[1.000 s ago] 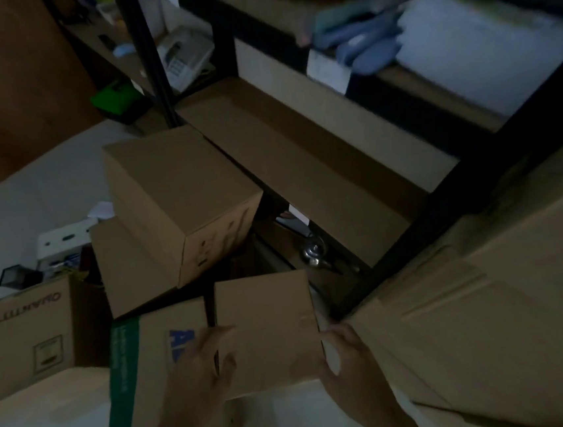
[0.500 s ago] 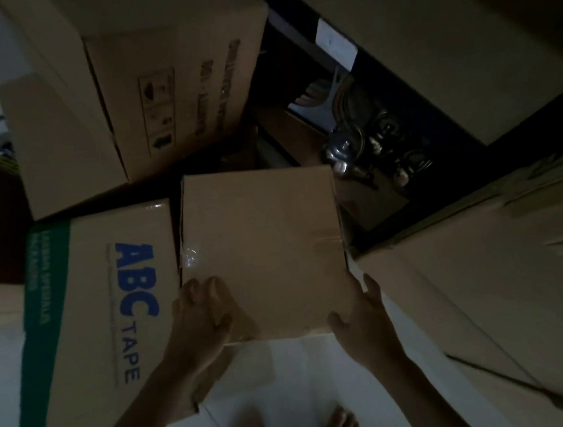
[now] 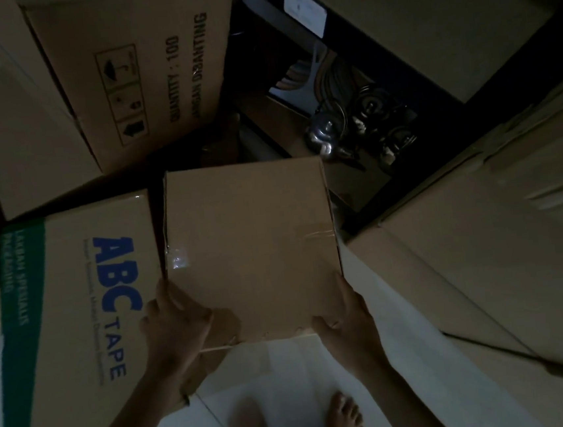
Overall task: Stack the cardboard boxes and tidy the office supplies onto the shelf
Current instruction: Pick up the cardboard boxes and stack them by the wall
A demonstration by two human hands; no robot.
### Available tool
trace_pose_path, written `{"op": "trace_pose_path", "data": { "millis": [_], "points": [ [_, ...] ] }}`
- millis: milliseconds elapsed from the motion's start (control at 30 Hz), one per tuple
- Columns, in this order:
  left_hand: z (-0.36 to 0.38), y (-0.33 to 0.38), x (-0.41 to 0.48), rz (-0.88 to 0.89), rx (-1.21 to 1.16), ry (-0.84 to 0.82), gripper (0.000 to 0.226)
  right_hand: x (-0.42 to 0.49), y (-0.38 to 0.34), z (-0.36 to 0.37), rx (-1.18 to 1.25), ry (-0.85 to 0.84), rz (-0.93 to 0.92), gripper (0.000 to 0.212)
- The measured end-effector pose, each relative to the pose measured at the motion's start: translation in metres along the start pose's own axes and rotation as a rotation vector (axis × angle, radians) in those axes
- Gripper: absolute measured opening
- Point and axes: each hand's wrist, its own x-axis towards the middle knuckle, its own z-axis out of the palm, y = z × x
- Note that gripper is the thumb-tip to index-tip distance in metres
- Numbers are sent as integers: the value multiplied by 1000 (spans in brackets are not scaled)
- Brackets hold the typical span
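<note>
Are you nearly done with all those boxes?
Only partly. Done: the printed box sits on top of another box. In hand: the left hand and right hand grip the plain box at its near corners. Left to do: the ABC TAPE box lies unstacked beside it, and the cables on the low shelf look jumbled.

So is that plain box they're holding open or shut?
Shut: the plain box has a flat top with clear tape at its edges.
</note>
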Motion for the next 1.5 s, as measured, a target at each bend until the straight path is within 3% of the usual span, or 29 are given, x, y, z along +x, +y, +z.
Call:
{"op": "trace_pose_path", "data": {
  "millis": [400, 533, 767, 900, 1100, 1233, 1367, 1500],
  "points": [
    [15, -57, -82, 230, 379, -191, 80, -103, 78, 26, 111, 85, 134, 83],
    [14, -55, -99, 99, 133, -150, 80, -137, 102, 39, 97, 102, 155, 87],
    [19, -72, -119, 88, -13, -195, 83, -195, 154, 69, 187, 26, 133, 92],
    [23, -66, -135, 81, -178, -221, 62, -213, 177, 67, 99, 27, 117, 94],
    [42, -40, -183, 289, -437, -251, 22, -215, 204, 45, -88, 271, 240, 95],
    [62, -31, -219, 430, -556, -387, 30, -223, 214, 16, 2, 283, 168, 67],
    [89, -25, -255, 599, -454, -519, 37, -231, 207, -8, 216, 279, 60, 54],
    [121, -27, -269, 807, -133, -543, 49, -236, 208, -22, 229, 344, 22, 59]
  ]
}}
